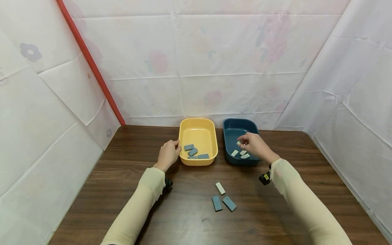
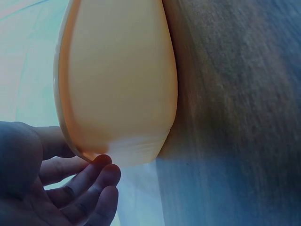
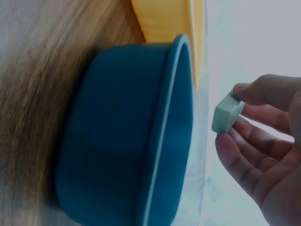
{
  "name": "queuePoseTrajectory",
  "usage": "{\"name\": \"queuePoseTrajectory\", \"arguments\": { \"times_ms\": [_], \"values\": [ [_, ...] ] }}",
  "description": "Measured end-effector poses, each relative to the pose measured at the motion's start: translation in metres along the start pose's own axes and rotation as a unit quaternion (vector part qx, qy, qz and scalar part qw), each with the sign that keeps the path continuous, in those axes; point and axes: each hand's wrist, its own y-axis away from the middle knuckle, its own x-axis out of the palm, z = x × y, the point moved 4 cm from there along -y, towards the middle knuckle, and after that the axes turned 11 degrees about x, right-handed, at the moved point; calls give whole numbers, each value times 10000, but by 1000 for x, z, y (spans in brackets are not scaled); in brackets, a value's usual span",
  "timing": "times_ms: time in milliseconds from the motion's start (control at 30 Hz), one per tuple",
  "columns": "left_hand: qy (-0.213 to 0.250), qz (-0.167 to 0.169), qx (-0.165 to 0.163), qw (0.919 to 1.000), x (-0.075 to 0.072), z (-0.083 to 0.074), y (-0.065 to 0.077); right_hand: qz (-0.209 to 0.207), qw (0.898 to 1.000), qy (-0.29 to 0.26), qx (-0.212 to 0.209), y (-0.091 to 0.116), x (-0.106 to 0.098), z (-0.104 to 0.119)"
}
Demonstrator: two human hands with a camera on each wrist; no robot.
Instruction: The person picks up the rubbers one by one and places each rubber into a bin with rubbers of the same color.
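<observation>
My left hand is at the left rim of a yellow basin, its fingers loosely curled about the edge. In the left wrist view, the thumb passes behind the rim and other fingertips lie at the outer wall. Over the dark blue basin, my right hand pinches a small white block between thumb and fingertips, above rim height. Pale blocks lie inside the blue basin below it. Several grey blocks rest in the near half of the yellow one.
On the dark wooden table, in front of the basins, lie a white block and two grey blocks. Both basins stand side by side with a narrow gap, close to the white cloth backdrop. More white cloth hangs at both sides.
</observation>
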Motion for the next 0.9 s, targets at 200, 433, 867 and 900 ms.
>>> {"name": "queuePoseTrajectory", "arguments": {
  "times_ms": [200,433,867,900],
  "values": [
    [-38,33,-34,10000,1,1,0,145,9997,43,177,-13,7,-10],
    [-50,24,11,10000,0,1,0,293,9986,167,409,-30,13,-17],
    [-43,31,-2,10000,0,1,0,813,9937,435,639,-59,32,-29],
    [-51,26,9,10000,0,1,-1,830,9935,469,624,-60,33,-29]
  ]
}}
